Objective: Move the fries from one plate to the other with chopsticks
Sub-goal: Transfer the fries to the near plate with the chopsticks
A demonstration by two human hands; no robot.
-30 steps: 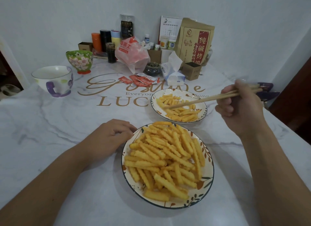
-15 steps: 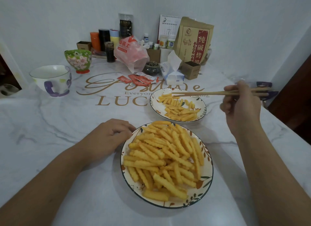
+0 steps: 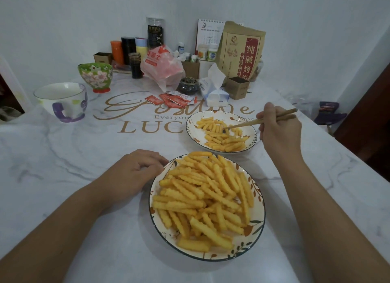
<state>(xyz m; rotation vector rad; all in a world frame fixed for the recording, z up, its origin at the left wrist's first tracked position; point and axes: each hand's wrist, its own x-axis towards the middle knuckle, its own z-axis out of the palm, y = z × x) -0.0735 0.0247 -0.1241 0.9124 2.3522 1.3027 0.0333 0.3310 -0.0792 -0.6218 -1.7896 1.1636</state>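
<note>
A big leaf-patterned near plate (image 3: 256,232) sits close to me, heaped with crinkle-cut fries (image 3: 202,196). Beyond it a smaller far plate (image 3: 192,124) of the same pattern holds a thinner layer of fries (image 3: 219,135). My right hand (image 3: 278,128) grips a pair of wooden chopsticks (image 3: 253,122) at the far plate's right rim; their tips reach down among the fries in its middle. My left hand (image 3: 135,173) rests on the table with loosely curled fingers, touching the near plate's left rim and holding nothing.
A white mug with a purple handle (image 3: 63,101) and a green flowered bowl (image 3: 95,76) stand at the left. Red sauce packets (image 3: 173,98), a tissue pack (image 3: 214,88), a plastic bag (image 3: 162,65), boxes, bottles and a brown paper bag (image 3: 240,50) crowd the back by the wall.
My right hand dropped and moved left; the chopsticks, raised level over the far plate half a second ago, now tilt down with their tips among that plate's fries. My left hand stayed put.
</note>
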